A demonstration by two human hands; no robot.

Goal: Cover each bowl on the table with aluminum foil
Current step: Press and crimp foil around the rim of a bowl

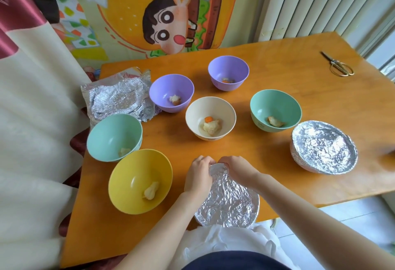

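Pinching foil (226,201) at far rim: left hand (198,176), right hand (237,169) | bowl beneath hidden

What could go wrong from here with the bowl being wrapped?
1. The foil-covered bowl sits at the near edge of the table. The left hand and right hand pinch its far rim, so a pull toward the person might slide it off.
2. The spare foil stack seems to overhang the table's left edge and could slip.
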